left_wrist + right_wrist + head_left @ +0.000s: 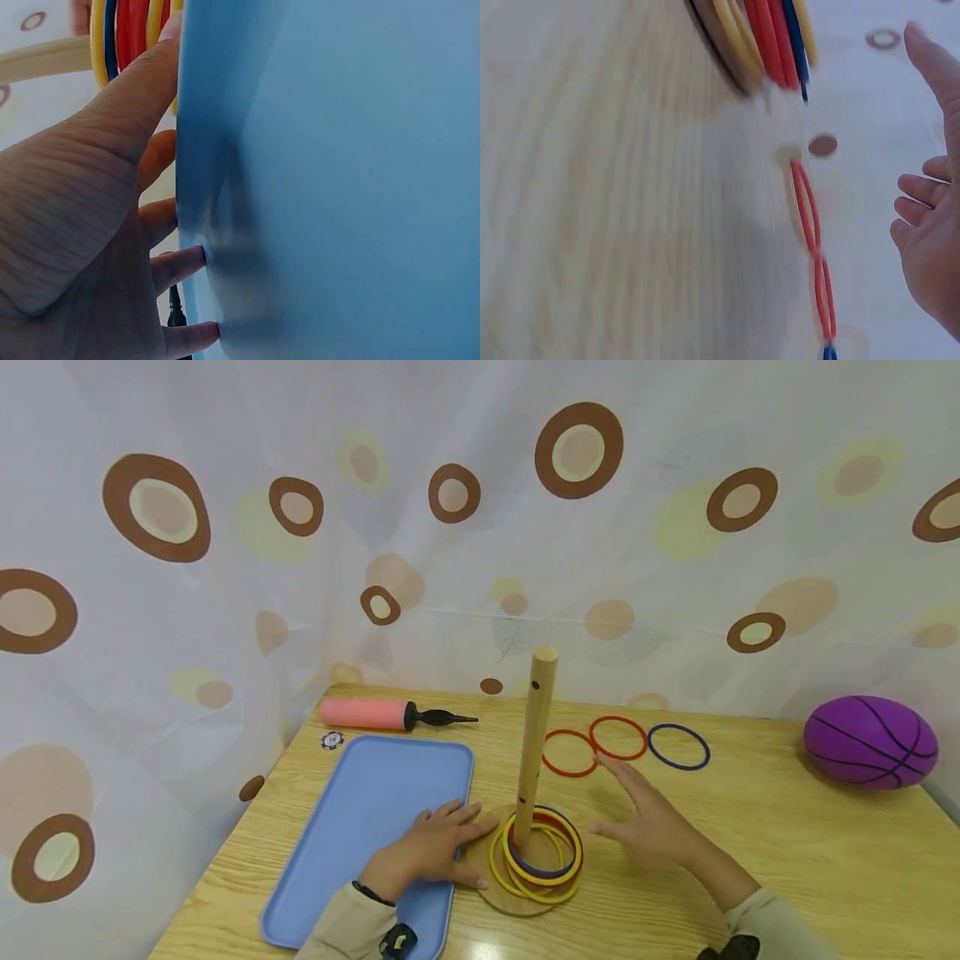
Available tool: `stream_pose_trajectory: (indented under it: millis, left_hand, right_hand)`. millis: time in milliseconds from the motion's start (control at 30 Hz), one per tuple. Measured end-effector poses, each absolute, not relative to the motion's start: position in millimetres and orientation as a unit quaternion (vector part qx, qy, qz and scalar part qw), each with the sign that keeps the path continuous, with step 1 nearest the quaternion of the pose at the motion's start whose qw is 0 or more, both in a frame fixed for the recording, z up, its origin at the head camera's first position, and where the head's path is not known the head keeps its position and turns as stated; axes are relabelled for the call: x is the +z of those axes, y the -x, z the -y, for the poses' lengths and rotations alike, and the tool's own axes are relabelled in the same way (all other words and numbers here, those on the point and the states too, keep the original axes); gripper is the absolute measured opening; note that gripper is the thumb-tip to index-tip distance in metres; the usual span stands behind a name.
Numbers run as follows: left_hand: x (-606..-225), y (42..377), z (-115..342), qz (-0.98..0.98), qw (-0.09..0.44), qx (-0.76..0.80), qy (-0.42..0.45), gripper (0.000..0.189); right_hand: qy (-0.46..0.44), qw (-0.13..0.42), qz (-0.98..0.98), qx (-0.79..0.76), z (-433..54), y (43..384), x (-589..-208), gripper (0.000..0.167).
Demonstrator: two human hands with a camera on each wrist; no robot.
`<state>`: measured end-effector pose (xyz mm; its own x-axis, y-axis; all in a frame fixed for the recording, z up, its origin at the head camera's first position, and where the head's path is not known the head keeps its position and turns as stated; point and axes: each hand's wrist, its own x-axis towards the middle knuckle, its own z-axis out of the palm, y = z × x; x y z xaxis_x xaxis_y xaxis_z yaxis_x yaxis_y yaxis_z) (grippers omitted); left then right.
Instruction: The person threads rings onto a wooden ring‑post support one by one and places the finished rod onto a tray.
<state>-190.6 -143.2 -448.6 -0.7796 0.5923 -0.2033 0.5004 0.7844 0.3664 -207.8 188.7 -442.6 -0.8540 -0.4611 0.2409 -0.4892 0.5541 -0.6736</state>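
A wooden peg (pixel 535 727) stands upright on a round wooden base (pixel 517 906). Yellow, red and blue rings (pixel 576 852) are stacked loosely around its foot. At the base's left edge lies my left hand (pixel 433 852), fingers spread, reaching across the blue tray's (pixel 375 793) right rim; in the left wrist view two fingertips touch the tray's inner wall. To the right of the stack my right hand (pixel 660 827) hovers over the table, thumb apart from straight fingers, holding nothing. Behind it lie two red rings (pixel 618 737) and a blue ring (pixel 678 747), flat on the table.
A pink hand pump (pixel 367 714) with a black nozzle lies behind the tray, beside a small chip (pixel 332 740). At the far right sits a purple ball (pixel 870 742). A patterned curtain (pixel 480 568) hangs along the table's back and left.
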Motion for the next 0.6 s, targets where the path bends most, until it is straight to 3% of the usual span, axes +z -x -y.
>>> stream_pose_trajectory:
  millis: [600]
  left_hand:
    - [-449, 192, 142, -0.933, 0.158, 0.143, -0.291, 0.081]
  right_hand:
    - [-0.129, -0.011, 0.937, 0.325, -286, 278, -453, 0.095]
